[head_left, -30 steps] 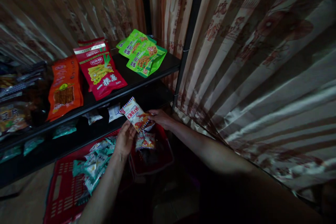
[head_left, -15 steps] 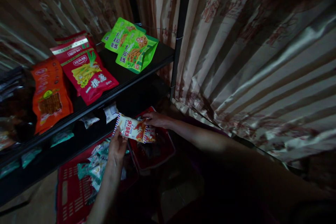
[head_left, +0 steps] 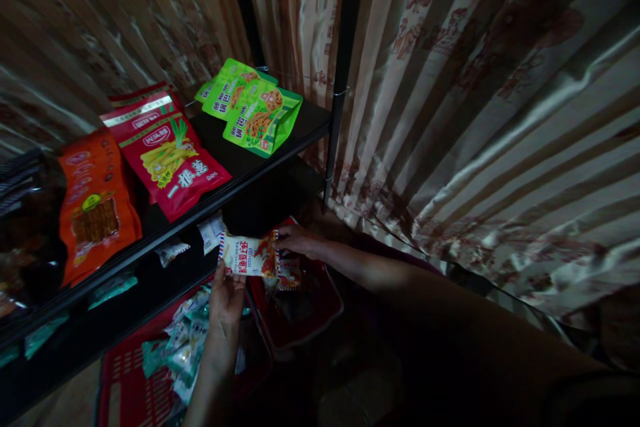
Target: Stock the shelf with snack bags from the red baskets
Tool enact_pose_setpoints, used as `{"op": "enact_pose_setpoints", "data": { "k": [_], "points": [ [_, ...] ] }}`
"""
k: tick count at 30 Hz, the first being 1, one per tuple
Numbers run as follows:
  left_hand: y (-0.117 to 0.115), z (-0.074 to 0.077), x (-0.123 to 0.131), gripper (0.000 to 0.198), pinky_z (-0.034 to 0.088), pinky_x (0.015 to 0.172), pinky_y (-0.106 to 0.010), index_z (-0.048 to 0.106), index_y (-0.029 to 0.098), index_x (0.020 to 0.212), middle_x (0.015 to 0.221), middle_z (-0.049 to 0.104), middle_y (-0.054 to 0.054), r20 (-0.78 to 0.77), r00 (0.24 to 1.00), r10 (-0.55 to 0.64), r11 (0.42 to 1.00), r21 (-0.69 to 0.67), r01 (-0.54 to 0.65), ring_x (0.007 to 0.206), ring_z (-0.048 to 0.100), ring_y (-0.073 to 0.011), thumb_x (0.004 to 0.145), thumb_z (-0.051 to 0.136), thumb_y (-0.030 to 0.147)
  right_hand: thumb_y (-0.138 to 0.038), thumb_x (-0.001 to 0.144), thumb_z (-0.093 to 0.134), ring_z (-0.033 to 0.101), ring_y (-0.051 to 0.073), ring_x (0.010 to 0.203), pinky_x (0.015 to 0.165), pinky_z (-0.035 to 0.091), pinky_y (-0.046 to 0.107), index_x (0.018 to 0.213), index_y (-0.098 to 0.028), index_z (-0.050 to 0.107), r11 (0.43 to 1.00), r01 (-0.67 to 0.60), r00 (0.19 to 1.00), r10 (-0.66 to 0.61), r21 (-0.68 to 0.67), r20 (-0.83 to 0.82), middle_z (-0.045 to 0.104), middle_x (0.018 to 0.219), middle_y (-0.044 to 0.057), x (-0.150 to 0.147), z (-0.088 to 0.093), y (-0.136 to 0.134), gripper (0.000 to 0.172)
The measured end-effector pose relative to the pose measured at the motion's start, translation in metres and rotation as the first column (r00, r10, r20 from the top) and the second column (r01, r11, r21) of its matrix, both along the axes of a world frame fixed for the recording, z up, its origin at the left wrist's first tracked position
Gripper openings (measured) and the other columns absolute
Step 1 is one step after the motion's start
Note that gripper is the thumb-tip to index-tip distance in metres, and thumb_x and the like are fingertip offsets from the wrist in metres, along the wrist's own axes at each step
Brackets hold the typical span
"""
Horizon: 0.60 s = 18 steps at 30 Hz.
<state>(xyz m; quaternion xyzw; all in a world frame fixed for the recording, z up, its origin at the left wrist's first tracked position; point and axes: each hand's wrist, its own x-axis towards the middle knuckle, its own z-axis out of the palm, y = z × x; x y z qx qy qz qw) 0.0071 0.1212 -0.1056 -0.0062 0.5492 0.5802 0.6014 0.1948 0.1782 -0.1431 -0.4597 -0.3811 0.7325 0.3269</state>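
A white and orange snack packet [head_left: 249, 255] with striped ends is stretched between my two hands, its printed face up. My left hand [head_left: 227, 293] grips its left end from below, palm turned upward. At the right end, the fingers of my right hand [head_left: 295, 240] close on the packet's edge. Beneath it, a similar packet [head_left: 290, 275] lies in a small red basket [head_left: 327, 327]. To the left, teal and white snack packets [head_left: 185, 347] fill part of a larger red basket [head_left: 133, 373].
A black shelf [head_left: 210, 130] holds green snack bags [head_left: 250, 110], red bags [head_left: 175, 163] and an orange bag [head_left: 97, 213]. More small packets [head_left: 113, 290] lie on the lower level. A black post [head_left: 340, 80] and a patterned curtain [head_left: 450, 113] bound the right side.
The packet has turned to lie more level, its right end now higher relative to the left. The shelf and its goods sit lower in view. Both hands keep their hold.
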Motion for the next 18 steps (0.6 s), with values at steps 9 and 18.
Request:
{"op": "enact_pose_setpoints", "data": {
  "k": [9,18],
  "points": [
    [-0.004,-0.005,-0.003,0.013,0.056,0.081,-0.034,0.058,0.014,0.084,0.094,0.067,-0.012,0.121,0.992,-0.029,0.998,-0.043,0.035,0.091,0.067,-0.0197,0.089,0.048,0.02,-0.019,0.079,0.055,0.054,0.01,0.055,0.051,0.043,0.02,0.075,-0.016,0.062,0.954,-0.002,0.932,-0.107,0.3,0.345,0.06,0.065,-0.003,-0.002,0.014,0.004,0.008],
    [0.002,0.011,0.002,0.019,0.053,0.086,-0.04,0.062,0.016,0.093,0.096,0.067,-0.008,0.122,0.992,0.03,0.973,0.223,-0.057,0.091,0.066,-0.019,0.09,0.048,0.03,-0.002,0.079,0.05,0.058,0.016,0.1,0.087,0.048,0.032,0.089,-0.02,0.064,0.461,-0.323,0.863,-0.215,0.827,0.457,0.059,0.102,0.006,-0.006,0.014,-0.01,0.025]
  ]
}}
